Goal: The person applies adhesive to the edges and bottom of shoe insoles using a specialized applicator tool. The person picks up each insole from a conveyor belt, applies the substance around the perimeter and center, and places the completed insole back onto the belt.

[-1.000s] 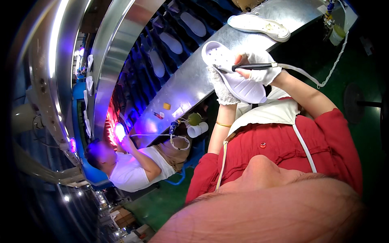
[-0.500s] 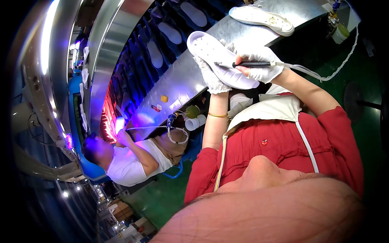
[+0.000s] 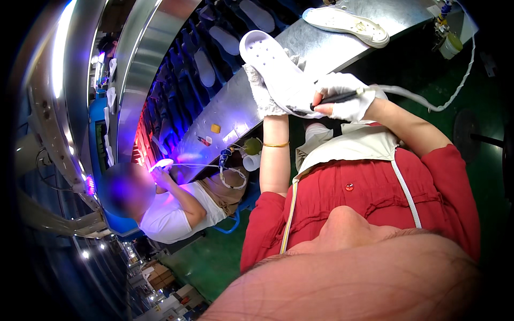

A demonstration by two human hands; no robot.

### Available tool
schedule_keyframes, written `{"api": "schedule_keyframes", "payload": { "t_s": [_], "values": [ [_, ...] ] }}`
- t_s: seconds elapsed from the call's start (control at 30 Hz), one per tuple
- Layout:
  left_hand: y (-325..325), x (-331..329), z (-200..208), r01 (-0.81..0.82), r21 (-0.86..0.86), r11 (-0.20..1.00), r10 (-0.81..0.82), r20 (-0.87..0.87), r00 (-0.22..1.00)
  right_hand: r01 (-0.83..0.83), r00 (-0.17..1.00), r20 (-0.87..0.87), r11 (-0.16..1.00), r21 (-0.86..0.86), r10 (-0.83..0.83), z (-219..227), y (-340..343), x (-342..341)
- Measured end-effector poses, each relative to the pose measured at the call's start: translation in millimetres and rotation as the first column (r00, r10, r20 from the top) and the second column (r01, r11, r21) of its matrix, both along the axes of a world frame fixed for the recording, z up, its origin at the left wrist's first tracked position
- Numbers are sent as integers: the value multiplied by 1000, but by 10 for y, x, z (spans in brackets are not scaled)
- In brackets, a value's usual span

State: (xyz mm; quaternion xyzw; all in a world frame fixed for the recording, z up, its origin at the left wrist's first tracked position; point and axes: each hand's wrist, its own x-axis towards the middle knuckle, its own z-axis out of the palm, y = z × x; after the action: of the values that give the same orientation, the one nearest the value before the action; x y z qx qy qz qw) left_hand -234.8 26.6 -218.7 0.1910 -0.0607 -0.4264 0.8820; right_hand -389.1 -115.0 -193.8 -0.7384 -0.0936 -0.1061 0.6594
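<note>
A white shoe sole (image 3: 270, 61) with small holes at its far end lies tilted in front of me. My left hand (image 3: 262, 96), in a white knitted glove, is wrapped round it from beneath; the sole hides part of the fingers. In my right hand (image 3: 345, 96), its white glove leaving the fingertips bare, is a black-handled brush (image 3: 334, 100) fed by a pale hose (image 3: 412, 96). The handle's front end meets the sole's near edge, and its tip is hard to make out there. A whitish shoe (image 3: 345, 25) rests on the metal bench beyond my right hand.
The metal bench (image 3: 206, 115) runs diagonally, with a small yellow block (image 3: 216, 128) on it. Behind it, a dark rack (image 3: 176, 91) carries several pale soles. At left sits a co-worker (image 3: 174, 214) in a white shirt, holding a lit shoe part. A cup (image 3: 451, 44) hangs at right.
The sole and my left hand have shifted slightly left and away. My right hand has brought the brush from the sole's middle to its near edge. The co-worker's head and shoe part have moved.
</note>
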Motion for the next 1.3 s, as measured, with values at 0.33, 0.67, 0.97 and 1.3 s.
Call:
{"api": "schedule_keyframes", "payload": {
  "t_s": [0.33, 0.67, 0.97, 1.3],
  "values": [
    [-121, -590, 70, -111, 37, 993, 105, 142, 984, 178, 983, -11, 942, 286, -183, -268, -174, 141],
    [-127, -460, -36, -251, 55, 966, 238, 175, 955, 162, 982, 39, 930, 329, -184, -251, 58, 155],
    [-92, -321, -17, -306, 27, 952, 285, 291, 913, 89, 982, -190, 916, 392, -14, -108, -47, 214],
    [-62, -160, 58, -142, 3, 990, 138, 220, 966, -24, 996, -71, 963, 269, 44, -188, -53, 198]
  ]
}}
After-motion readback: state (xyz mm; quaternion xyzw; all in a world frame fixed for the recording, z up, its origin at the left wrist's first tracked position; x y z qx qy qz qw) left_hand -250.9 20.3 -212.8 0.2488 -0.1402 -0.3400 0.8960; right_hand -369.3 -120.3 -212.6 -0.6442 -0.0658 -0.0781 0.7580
